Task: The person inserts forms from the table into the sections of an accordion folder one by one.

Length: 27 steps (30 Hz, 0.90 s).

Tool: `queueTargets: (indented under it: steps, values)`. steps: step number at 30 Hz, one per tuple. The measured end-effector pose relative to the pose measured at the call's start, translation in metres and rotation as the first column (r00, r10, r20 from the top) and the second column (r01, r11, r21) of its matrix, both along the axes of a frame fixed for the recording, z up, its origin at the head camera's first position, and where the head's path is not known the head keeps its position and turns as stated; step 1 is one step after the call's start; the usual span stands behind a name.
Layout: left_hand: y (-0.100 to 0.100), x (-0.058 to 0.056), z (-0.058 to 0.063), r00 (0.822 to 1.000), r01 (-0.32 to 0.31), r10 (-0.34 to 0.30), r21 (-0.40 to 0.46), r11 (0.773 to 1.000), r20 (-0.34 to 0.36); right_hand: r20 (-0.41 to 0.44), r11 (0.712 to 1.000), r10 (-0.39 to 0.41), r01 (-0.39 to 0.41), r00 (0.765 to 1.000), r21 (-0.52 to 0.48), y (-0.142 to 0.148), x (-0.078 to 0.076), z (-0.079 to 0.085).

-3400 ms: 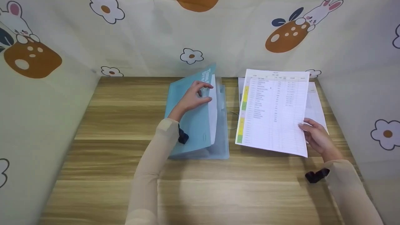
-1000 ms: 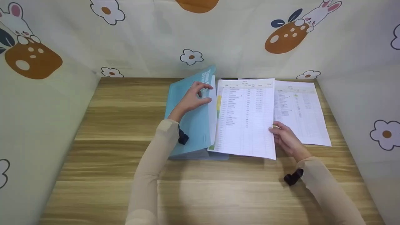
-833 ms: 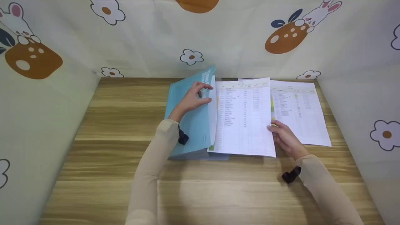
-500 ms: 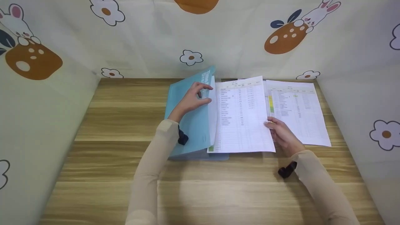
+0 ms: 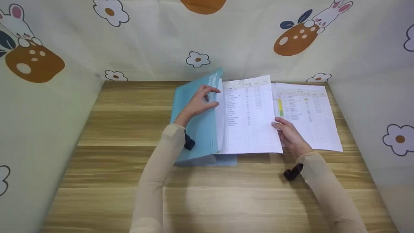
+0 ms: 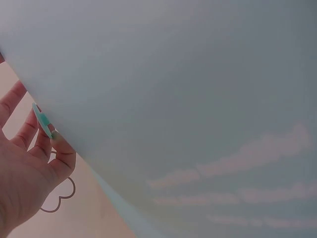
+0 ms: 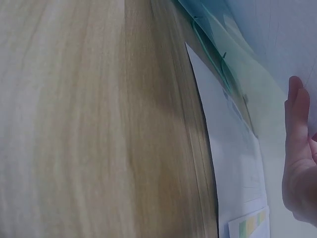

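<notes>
A light-blue document folder lies in the middle of the table, its front cover raised at a slant. My left hand holds that cover near its free edge; in the left wrist view the cover fills most of the frame, with the left hand at its edge. My right hand pinches the right edge of a printed sheet of paper, thumb on top. The sheet's left edge reaches in under the cover, where it is hidden. At the right side of the right wrist view, the right hand shows beside the pale sheet.
More printed sheets with a yellow and green strip lie on the wooden table to the right, partly under the held sheet. A thin green elastic cord runs by the folder. A patterned cloth walls the back and sides.
The right hand has carried the sheet leftward from over the loose papers to the folder, its left edge now inside. Lately it moved slightly farther back. The left hand has stayed still.
</notes>
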State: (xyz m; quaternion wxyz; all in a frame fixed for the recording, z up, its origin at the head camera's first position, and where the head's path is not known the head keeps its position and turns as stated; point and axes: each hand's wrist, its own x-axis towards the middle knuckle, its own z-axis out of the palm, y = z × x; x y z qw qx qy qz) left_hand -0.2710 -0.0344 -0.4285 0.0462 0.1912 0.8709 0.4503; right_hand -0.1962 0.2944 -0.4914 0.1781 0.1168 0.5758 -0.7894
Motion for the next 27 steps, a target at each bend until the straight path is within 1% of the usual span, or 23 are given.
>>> queueTargets:
  steps: [7,12,16,22,27]
  values:
    - [0.000,0.000,-0.001,1.000,-0.003,0.003,-0.005,1.000,0.009,0.012,0.999,-0.004,0.004,1.000,-0.041,-0.008,0.002,-0.002]
    - [0.000,0.000,-0.001,1.000,-0.002,0.002,-0.002,1.000,0.008,0.001,0.998,0.002,-0.002,1.000,-0.066,-0.013,0.005,-0.002]
    - [0.000,0.001,0.000,1.000,-0.006,0.006,0.000,1.000,0.004,-0.011,0.999,0.006,-0.006,1.000,-0.051,-0.014,0.008,0.000]
    - [0.000,0.001,0.001,1.000,-0.006,0.006,0.006,1.000,0.010,0.000,0.999,0.037,-0.037,0.999,-0.016,-0.013,0.012,0.001]
    - [-0.001,0.000,-0.001,1.000,-0.002,0.002,0.009,1.000,0.014,0.003,0.999,0.042,-0.042,0.999,-0.013,-0.018,0.010,0.000]
